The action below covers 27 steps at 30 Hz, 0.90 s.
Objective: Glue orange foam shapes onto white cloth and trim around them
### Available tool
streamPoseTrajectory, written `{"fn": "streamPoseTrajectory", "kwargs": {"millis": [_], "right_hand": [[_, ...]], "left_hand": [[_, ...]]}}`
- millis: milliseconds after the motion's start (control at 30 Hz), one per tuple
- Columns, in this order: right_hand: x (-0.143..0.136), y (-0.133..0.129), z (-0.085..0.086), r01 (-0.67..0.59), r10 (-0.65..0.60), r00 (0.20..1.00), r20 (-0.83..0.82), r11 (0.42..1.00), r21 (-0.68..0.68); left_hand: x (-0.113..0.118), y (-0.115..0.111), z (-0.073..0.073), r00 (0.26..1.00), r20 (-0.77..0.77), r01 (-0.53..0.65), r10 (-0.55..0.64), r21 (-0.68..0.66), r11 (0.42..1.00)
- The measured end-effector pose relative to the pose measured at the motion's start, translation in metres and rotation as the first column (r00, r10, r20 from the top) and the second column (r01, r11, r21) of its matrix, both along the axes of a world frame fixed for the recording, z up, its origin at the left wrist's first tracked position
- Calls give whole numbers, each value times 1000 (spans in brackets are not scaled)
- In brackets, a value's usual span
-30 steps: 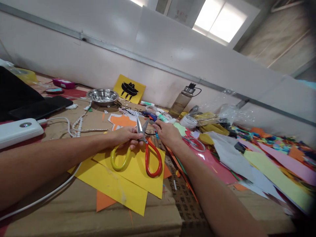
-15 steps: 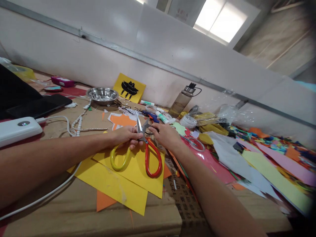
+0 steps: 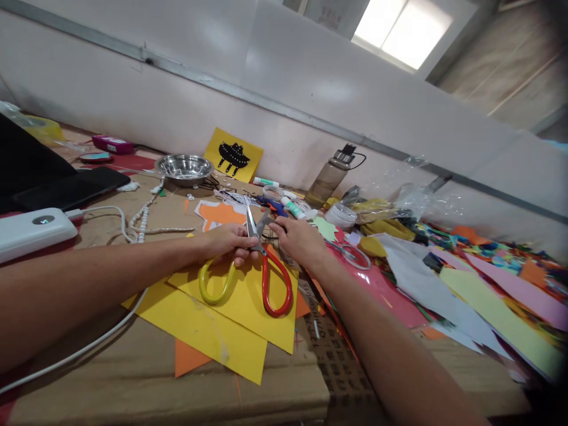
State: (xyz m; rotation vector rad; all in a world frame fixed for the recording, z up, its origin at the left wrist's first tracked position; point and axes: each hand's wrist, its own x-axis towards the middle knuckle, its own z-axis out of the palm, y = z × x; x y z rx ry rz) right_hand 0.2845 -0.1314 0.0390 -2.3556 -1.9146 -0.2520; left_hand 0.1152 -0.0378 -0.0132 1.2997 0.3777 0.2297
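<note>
A pair of scissors (image 3: pixel 277 307) with one yellow and one red handle is held near its pivot by my left hand (image 3: pixel 228 241), thumb on the metal. Its blades are spread apart and point away from me. My right hand (image 3: pixel 299 239) is closed beside the darker blade, thumb and fingers bent near its tip; what it pinches, if anything, is hidden. Under the handles lie overlapping yellow sheets (image 3: pixel 208 331), an orange piece (image 3: pixel 189 358) showing below them. Just beyond my left hand is an orange paper cutout (image 3: pixel 219 213) on white backing.
A metal bowl (image 3: pixel 184 168) and a yellow card with a black shape (image 3: pixel 233 155) stand at the back. A water bottle (image 3: pixel 328 177) leans near glue sticks (image 3: pixel 293 207). Paper scraps (image 3: pixel 479 307) cover the right. A power bank (image 3: pixel 35 234) with its white cable lies left.
The view has shifted very slightly. Both hands and the scissors keep nearly the same places, with the right hand's thumb marginally repositioned by the blade.
</note>
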Motion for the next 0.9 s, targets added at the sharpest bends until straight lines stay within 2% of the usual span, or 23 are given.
{"fn": "streamPoseTrajectory", "kwargs": {"millis": [133,300,467,667,900], "right_hand": [[-3,-1,2,-56,56,998,11,997,-45],[2,2,2,28,-28,1000,0,1000,-6],[-1,-1,0,-72,72,997,8,997,-38],[6,4,4,56,-56,998,6,998,-4],[5,-1,3,-43,43,999,-2,999,-17]], "left_hand": [[-1,0,1,1000,-4,11,-11,30,1000],[0,1,-1,1000,8,0,0,-2,1000],[0,0,-1,1000,-2,3,-3,-25,1000],[1,-2,2,1000,25,17,-16,-60,998],[1,-1,1,998,44,49,-47,-46,998]]}}
